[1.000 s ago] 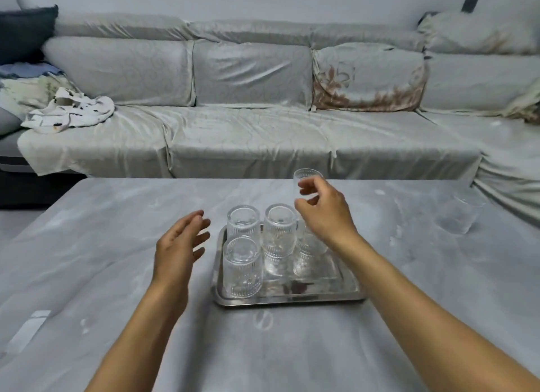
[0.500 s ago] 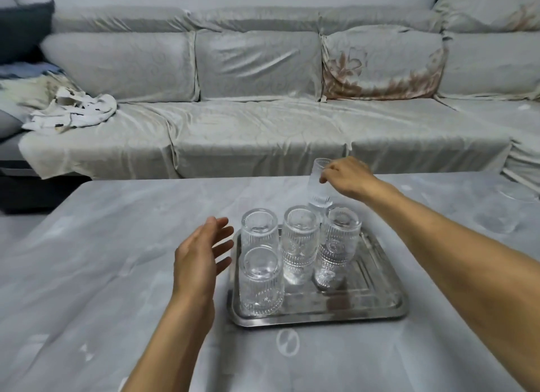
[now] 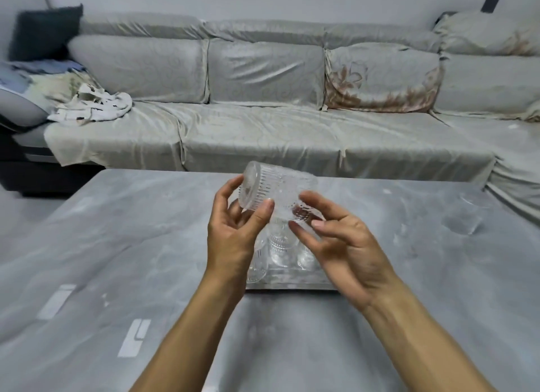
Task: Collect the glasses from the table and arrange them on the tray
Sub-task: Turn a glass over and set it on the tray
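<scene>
A clear ribbed glass (image 3: 277, 191) lies on its side in the air above the tray, its base turned left. My left hand (image 3: 233, 231) grips its base end between thumb and fingers. My right hand (image 3: 336, 242) touches its mouth end with the fingertips. Beneath the hands a metal tray (image 3: 292, 285) rests on the grey table (image 3: 117, 260), holding several upright clear glasses (image 3: 277, 248), partly hidden by my hands. Another clear glass (image 3: 464, 222) stands on the table at the far right.
A long sofa (image 3: 263, 128) with a pale cover runs behind the table. Crumpled white cloth (image 3: 90, 108) lies on its left end. The table's far edge is just beyond the held glass.
My right hand lifted the glass from behind the tray and brought it nearer. The glass tipped onto its side, and my left hand rose and took hold of its base.
</scene>
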`<state>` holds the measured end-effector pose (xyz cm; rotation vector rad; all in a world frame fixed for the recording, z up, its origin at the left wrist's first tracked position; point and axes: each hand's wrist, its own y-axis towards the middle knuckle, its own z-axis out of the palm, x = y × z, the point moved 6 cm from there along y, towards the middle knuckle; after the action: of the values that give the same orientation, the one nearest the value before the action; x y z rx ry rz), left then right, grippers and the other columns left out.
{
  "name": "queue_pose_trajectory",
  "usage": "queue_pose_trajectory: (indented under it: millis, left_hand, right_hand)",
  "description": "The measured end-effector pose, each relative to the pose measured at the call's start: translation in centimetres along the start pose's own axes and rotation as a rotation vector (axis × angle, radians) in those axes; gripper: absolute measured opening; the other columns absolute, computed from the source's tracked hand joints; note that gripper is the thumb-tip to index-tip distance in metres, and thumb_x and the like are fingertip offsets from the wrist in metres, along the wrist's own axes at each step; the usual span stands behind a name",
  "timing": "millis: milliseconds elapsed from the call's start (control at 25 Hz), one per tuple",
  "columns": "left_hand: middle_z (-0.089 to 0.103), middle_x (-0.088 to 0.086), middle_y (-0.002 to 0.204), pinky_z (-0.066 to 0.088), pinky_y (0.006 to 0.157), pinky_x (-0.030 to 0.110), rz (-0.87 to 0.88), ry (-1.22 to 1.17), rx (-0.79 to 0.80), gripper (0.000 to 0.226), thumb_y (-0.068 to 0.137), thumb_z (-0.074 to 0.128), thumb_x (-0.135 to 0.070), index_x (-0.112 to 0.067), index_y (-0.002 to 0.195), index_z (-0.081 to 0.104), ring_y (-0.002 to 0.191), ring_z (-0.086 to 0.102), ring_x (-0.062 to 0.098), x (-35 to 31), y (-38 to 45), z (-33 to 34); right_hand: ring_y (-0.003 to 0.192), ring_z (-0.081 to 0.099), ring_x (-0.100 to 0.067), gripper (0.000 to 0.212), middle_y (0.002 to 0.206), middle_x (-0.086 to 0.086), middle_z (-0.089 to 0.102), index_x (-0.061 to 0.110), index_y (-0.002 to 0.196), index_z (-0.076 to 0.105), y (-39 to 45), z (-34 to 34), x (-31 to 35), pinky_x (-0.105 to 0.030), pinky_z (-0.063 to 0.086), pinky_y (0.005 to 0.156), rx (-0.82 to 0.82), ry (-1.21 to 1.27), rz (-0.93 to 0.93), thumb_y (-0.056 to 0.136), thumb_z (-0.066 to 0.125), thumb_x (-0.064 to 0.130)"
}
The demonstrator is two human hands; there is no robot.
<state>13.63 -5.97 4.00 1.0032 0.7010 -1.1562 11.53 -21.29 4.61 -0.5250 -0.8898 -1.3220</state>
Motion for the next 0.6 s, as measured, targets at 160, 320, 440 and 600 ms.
queue_pose_trajectory:
  millis: [160, 320, 440, 600]
  left_hand:
    - [0.070, 0.006, 0.113, 0.057, 0.079, 0.033, 0.070, 0.234, -0.095, 0.058, 0.068, 0.086, -0.014, -0.027, 0.117, 0.057, 0.095, 0.069, 0.018, 0.1, -0.6, -0.6]
    - [0.066, -0.017, 0.112, 0.054, 0.080, 0.024, 0.187, 0.743, 0.081, 0.063, 0.062, 0.086, -0.028, -0.040, 0.115, 0.056, 0.097, 0.064, 0.006, 1.0, -0.8, 1.9]
    - [0.066, -0.021, 0.113, 0.052, 0.086, 0.022, 0.094, 0.827, 0.246, 0.055, 0.070, 0.082, -0.031, -0.037, 0.120, 0.058, 0.101, 0.062, -0.001, 2.2, -0.5, 2.2]
    - [0.071, -0.007, 0.109, 0.052, 0.089, 0.037, 0.138, 1.050, 0.042, 0.026, 0.084, 0.069, -0.021, -0.023, 0.109, 0.068, 0.101, 0.063, 0.011, 1.2, 1.0, -1.7]
  right_hand:
    - [0.097, 0.062, -0.019, 0.023, 0.091, 0.004, 0.070, 0.010, 0.090, 0.072, -0.8, -2.2, -0.8, -0.024, 0.052, 0.086, -0.243, -0.608, -0.078, 0.073, 0.069, -0.005]
    - [0.106, 0.055, -0.008, 0.067, 0.113, 0.015, 0.055, 0.030, 0.120, 0.050, -0.4, -2.8, -0.7, -0.022, 0.045, 0.084, -0.322, -1.257, -0.279, 0.061, 0.081, 0.026]
    - [0.100, 0.059, -0.017, 0.073, 0.106, 0.012, 0.062, 0.031, 0.117, 0.049, 0.3, -4.8, -2.5, -0.033, 0.050, 0.082, -0.404, -1.247, -0.215, 0.053, 0.083, 0.034]
    - [0.099, 0.061, -0.020, 0.076, 0.108, 0.004, 0.067, 0.029, 0.116, 0.048, 1.3, -7.5, -5.0, -0.039, 0.051, 0.083, -0.456, -1.275, -0.057, 0.050, 0.084, 0.043]
